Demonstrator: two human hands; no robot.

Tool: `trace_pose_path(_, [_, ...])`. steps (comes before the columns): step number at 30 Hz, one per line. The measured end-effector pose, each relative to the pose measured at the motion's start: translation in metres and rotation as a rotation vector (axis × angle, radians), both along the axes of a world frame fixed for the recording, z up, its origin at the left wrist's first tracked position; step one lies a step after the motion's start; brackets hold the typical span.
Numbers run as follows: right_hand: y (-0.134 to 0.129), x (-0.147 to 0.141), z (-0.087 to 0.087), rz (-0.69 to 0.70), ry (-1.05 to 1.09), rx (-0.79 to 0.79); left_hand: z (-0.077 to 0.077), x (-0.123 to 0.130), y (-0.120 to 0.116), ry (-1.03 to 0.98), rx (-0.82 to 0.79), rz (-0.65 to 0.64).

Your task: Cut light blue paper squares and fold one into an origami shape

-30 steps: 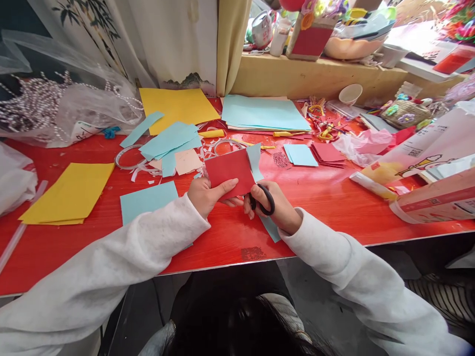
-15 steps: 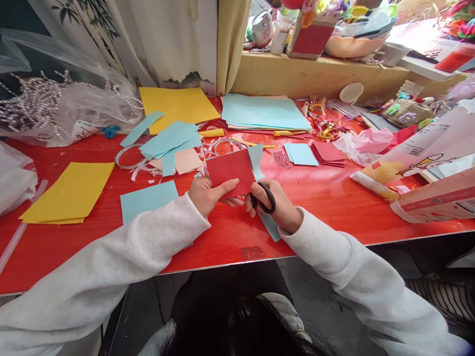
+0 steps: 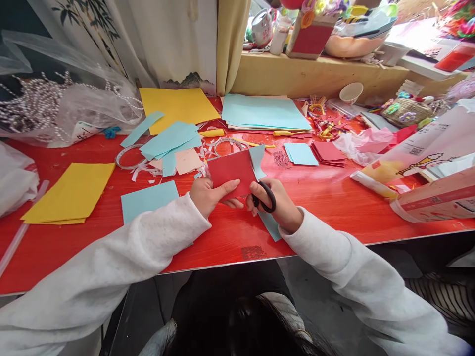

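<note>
My left hand (image 3: 211,196) is closed on a red paper rectangle (image 3: 233,170), thumb on top and fingers underneath. A light blue sheet (image 3: 257,157) shows along the far right edge of the red piece. In my right hand (image 3: 276,200) is a pair of scissors (image 3: 270,197) with black handles, fingers through the loops. The blades are hidden by the paper and fingers. Under my right wrist lies a light blue strip (image 3: 270,226). Another light blue sheet (image 3: 148,200) rests on the table, partly covered by my left sleeve.
Yellow sheets (image 3: 72,193) lie at left. Stacks of small light blue squares (image 3: 301,154) and red squares (image 3: 328,154) sit to the right. A pile of large light blue sheets (image 3: 265,112) is at the back, near tape rolls (image 3: 129,156) and scraps. A pink-and-white cup (image 3: 438,198) lies at right.
The red paper and both hands have shifted very slightly to the right. My grips on the paper and the scissors look the same.
</note>
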State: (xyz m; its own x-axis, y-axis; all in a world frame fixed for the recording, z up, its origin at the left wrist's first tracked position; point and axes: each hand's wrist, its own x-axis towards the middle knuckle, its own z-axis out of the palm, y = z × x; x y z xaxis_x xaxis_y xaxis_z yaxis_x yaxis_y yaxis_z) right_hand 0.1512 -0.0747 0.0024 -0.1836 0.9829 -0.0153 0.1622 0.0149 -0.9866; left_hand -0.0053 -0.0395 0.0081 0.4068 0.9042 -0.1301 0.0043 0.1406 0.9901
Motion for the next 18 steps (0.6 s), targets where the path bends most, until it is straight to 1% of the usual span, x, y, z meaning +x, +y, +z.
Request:
trace_pose_path(8, [-0.0001, 0.0007, 0.0009, -0.004, -0.008, -0.004, -0.0021, -0.0009, 0.0000, -0.045, 0.000, -0.040])
trace_pose_path(11, [0.0002, 0.0009, 0.0008, -0.011, -0.024, 0.002, -0.0026, -0.0009, -0.0003, -0.048, -0.007, -0.026])
trace_pose_path(14, [0.0005, 0.0008, 0.0002, -0.030, -0.036, -0.010, -0.0013, -0.0007, -0.0006, -0.042, -0.015, -0.004])
trace_pose_path(18, [0.0016, 0.0006, 0.0016, -0.096, 0.025, 0.010, -0.0008, -0.0001, 0.0000, -0.014, -0.018, 0.009])
